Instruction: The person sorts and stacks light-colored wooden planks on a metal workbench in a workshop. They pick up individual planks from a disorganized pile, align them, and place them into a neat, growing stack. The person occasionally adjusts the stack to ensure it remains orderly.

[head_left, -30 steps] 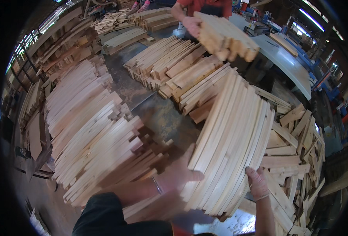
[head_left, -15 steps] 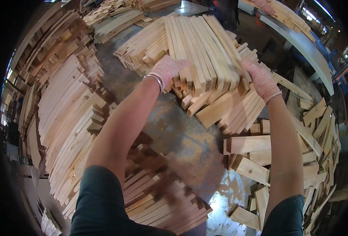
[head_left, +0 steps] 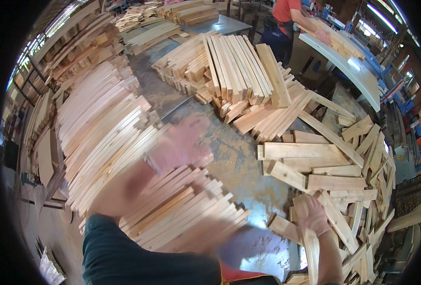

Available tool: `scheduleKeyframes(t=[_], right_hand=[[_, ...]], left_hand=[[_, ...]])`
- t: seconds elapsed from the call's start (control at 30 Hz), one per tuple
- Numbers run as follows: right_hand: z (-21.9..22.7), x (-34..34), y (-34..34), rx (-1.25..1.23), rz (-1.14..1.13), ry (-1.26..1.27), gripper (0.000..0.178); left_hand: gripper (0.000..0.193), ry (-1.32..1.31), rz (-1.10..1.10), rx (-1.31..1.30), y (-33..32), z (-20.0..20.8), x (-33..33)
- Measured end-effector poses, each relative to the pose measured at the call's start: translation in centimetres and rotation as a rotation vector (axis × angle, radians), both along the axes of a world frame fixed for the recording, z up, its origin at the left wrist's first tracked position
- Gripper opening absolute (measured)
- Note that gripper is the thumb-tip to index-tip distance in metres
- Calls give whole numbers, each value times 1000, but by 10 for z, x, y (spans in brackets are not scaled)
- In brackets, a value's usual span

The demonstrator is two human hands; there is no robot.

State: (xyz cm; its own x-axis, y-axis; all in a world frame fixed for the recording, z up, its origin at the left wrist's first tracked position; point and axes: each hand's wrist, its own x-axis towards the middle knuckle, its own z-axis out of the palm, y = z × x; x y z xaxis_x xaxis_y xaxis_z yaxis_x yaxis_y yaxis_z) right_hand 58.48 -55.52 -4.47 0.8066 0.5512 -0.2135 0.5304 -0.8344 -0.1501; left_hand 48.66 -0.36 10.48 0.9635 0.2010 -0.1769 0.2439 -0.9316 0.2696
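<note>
Right hand [head_left: 312, 217]: clasped on 1 plank [head_left: 310, 256]. Heap [head_left: 336, 183]: beside and beyond it, planks loose. Left hand [head_left: 179, 145]: blurred, fingers extended, nothing grasped. Near row [head_left: 186, 221]: planks, just below it. Pile [head_left: 239, 71]: planks, beyond both hands. Co-worker [head_left: 284, 21]: farthest.

Left hand [head_left: 184, 142] is blurred. Right hand [head_left: 312, 216] hides part of a board [head_left: 310, 254]. Co-worker [head_left: 284, 13] cut off by top edge.

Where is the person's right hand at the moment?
In the head view, the right hand is at lower right, on a pale board in the jumbled pile.
</note>
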Motion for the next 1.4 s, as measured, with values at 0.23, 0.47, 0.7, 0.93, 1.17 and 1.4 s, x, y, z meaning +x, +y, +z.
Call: scheduleKeyframes(t=[0.23, 0.47, 0.7, 0.93, 1.17, 1.4], right_hand=[[-34, -114, -87, 6, -441, 42, 121], [-41, -121, -67, 636, -277, -60, 84], [-89, -260, 105, 802, -502, 687, 52], [-104, -287, 164, 538, 92, 979, 60], [47, -364, 231, 952, -175, 1289, 67], [70, -401, 374, 1061, -170, 1441, 58]], left_hand=[[80, 40, -15, -41, -100, 2, -212], [80, 64, 57, -43, -154, -44, -360], [75, -30, -33, 15, -202, -118, -414], [78, -206, 148, 250, -127, -122, -439], [68, -675, 621, 461, 40, -96, -539], [80, -744, 1338, -249, 163, -55, -561]])
